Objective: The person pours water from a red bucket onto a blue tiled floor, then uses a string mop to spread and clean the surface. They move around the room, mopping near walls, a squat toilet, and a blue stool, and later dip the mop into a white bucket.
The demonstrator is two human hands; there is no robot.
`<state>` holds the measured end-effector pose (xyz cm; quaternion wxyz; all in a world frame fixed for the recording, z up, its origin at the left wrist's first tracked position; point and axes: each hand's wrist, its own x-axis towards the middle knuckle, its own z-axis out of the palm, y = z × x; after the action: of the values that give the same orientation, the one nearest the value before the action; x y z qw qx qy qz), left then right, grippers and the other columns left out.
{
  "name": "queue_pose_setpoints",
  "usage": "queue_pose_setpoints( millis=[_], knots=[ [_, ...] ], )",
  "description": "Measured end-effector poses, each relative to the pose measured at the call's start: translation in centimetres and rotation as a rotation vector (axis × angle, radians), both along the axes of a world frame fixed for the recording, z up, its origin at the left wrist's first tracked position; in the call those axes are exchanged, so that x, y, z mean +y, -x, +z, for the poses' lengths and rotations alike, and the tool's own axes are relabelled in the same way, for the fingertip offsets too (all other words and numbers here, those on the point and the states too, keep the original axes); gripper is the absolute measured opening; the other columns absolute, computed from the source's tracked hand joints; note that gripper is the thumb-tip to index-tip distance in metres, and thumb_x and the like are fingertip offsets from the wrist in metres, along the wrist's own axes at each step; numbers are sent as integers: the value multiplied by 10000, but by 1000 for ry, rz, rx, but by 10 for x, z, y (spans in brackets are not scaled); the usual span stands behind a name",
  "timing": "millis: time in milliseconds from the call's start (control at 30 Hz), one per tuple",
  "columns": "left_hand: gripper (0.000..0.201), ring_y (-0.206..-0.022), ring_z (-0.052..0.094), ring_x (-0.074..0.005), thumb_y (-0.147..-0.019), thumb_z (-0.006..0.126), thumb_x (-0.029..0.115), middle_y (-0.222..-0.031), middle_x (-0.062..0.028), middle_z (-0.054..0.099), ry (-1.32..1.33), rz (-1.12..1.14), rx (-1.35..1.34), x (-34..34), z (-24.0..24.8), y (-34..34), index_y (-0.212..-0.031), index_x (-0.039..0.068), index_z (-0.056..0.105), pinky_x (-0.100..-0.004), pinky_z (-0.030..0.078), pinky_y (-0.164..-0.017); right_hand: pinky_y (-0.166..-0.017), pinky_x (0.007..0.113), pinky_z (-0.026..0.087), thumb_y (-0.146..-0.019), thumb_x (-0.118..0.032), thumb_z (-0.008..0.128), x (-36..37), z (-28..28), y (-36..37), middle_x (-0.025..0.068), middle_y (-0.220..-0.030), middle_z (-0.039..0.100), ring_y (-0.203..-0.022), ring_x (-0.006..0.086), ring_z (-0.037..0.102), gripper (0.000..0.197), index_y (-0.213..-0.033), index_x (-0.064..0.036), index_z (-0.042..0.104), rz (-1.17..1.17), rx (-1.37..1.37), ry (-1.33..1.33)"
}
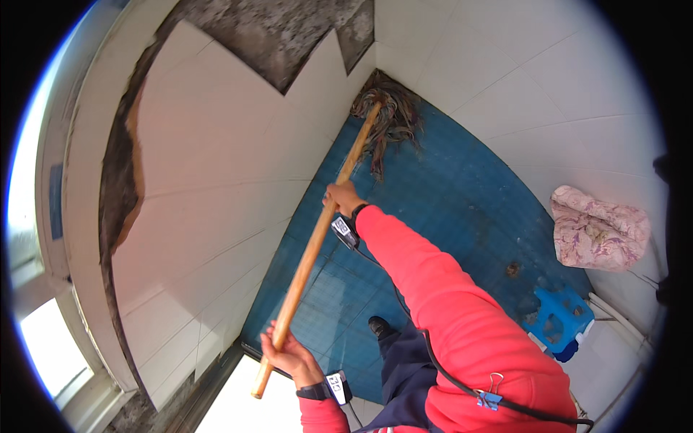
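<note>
A string mop point(393, 115) with a long wooden handle point(312, 252) slants across the view. Its brownish strands are spread on the blue tiled floor point(447, 195), in the far corner where two white walls meet. Partway down the handle, my right hand point(344, 197) is wrapped round the wood with the arm stretched forward. Close to the handle's near end, my left hand point(289, 353) grips it, fingers curled about the shaft. Both my wrists carry dark straps with small boxes, and red sleeves cover my arms.
White tiled wall point(216, 166) runs along the left, with broken tiles baring dark mortar. A window point(54, 346) is at far left. On the right, a patterned pink cloth point(600, 227) hangs by the wall above a blue plastic stool point(559, 317). A floor drain point(512, 270) lies nearby.
</note>
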<state>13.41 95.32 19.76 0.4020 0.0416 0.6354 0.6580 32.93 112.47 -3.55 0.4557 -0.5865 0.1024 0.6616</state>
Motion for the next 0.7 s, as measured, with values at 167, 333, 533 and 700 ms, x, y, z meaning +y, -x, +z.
queue_pose_setpoints(
  millis=[167,333,533,700],
  knots=[
    [235,-718,483,-202,-835,482,238,-629,-28,430,-304,-271,306,117,41,-25,-654,93,446,-440,331,-915,-530,408,511,-725,-14,520,72,25,-33,117,-664,487,-564,261,552,80,-713,20,448,-197,98,-69],
    [302,-564,394,-153,-839,443,220,-513,6,307,-491,-452,259,224,79,-53,-568,135,340,-395,363,-754,-547,438,506,-730,-22,523,119,54,-55,138,-702,500,-606,295,583,92,-728,32,448,-425,248,-172],
    [317,-507,328,-130,-823,434,208,-486,19,270,-515,-617,137,244,68,-88,-544,145,299,-357,363,-665,-653,408,489,-764,-40,526,80,48,-107,136,-808,498,-752,296,570,98,-802,19,457,-575,343,-156],
    [305,-484,340,-133,-810,445,213,-475,16,276,-484,-680,86,218,39,-113,-542,147,317,-351,385,-618,-682,426,491,-733,-41,554,14,16,-143,115,-743,489,-717,277,555,113,-780,6,462,-666,302,-207]
  ],
)
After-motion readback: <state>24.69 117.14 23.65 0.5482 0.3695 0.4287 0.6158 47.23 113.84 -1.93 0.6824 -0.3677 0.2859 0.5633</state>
